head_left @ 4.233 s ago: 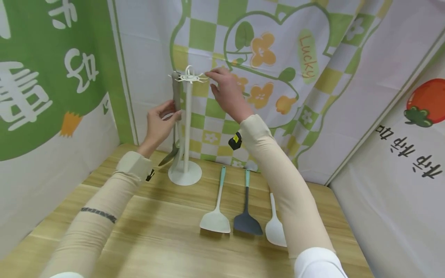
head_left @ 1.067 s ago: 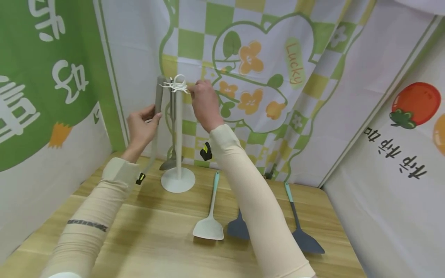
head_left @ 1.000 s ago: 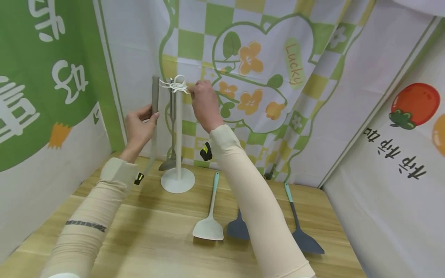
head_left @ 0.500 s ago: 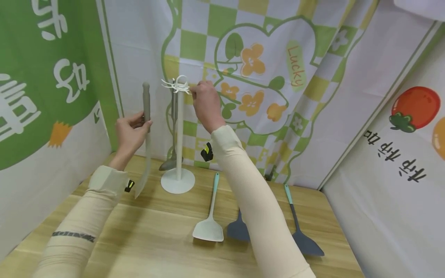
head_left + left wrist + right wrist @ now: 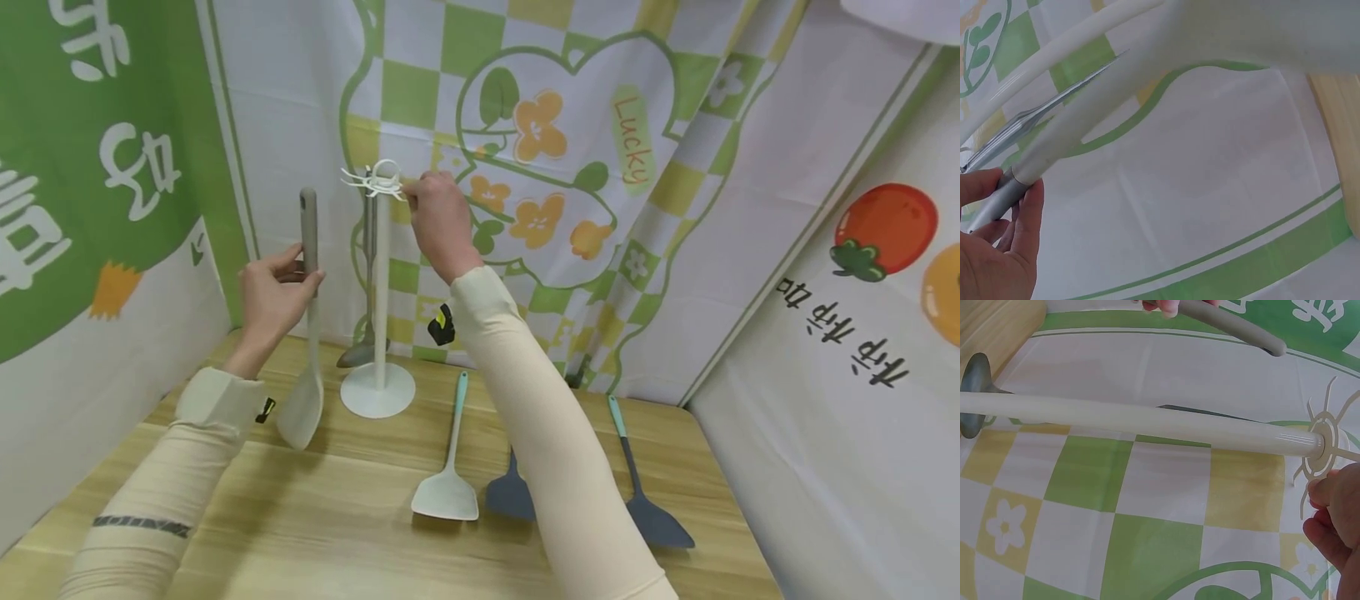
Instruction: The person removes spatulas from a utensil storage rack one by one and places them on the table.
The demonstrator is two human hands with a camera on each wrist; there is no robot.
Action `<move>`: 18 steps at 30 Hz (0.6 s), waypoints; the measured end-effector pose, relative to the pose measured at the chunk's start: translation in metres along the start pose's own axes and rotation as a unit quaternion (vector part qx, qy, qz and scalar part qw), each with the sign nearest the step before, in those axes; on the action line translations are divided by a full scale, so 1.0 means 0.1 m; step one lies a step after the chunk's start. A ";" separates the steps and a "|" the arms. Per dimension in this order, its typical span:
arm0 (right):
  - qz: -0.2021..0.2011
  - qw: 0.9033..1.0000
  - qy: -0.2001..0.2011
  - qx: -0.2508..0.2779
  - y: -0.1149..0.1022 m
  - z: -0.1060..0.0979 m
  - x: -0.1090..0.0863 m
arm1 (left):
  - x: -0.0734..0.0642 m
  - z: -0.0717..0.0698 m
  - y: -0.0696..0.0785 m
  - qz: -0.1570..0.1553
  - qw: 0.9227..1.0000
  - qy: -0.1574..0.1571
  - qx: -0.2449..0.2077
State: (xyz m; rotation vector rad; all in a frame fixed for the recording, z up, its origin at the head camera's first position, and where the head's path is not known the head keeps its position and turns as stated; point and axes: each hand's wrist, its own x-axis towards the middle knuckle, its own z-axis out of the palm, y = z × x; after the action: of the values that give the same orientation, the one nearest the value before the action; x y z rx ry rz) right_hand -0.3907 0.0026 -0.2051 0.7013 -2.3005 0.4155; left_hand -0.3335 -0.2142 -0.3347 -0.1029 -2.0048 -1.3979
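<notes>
My left hand [image 5: 273, 296] grips the grey handle of a spatula [image 5: 302, 408] by fingers and thumb. The spatula stands nearly upright left of a white utensil rack [image 5: 381, 292], its pale blade low near the tabletop. With thumb and fingertips, my right hand [image 5: 442, 221] pinches a hook at the right side of the rack's top ring. The right wrist view shows that hold on the hook [image 5: 1303, 503]. Behind the pole a ladle with a metal stem hangs from the rack, its dark bowl [image 5: 358, 354] close to the base.
On the wooden table [image 5: 337, 517] lie a pale turner [image 5: 446, 496] and a dark turner [image 5: 512, 493], partly covered by my right forearm. Another dark turner [image 5: 660, 521] lies farther right. A patterned curtain [image 5: 420, 92] hangs close behind the rack.
The spatula has come off the rack's hook in my left hand, moved left and down, and turned so its blade face shows. My right hand now pinches the rack's hook.
</notes>
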 end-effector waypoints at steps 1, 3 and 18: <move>0.002 1.000 -0.003 -0.002 0.00 0.00 0.00 | -0.01 0.00 -0.01 0.002 1.000 -0.003 0.004; 0.005 1.000 -0.005 -0.005 -0.01 0.00 0.00 | -0.03 -0.01 -0.01 0.005 1.000 -0.011 0.014; 0.015 0.999 -0.033 0.000 -0.05 -0.07 0.04 | -0.10 -0.07 -0.01 0.022 0.991 -0.088 0.093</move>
State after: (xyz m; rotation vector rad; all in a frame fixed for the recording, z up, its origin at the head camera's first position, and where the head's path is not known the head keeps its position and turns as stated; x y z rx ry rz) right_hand -0.3864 0.0009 -0.1971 0.6914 -2.3752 0.4129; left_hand -0.3228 -0.2171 -0.3401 -0.1927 -2.2546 -1.2025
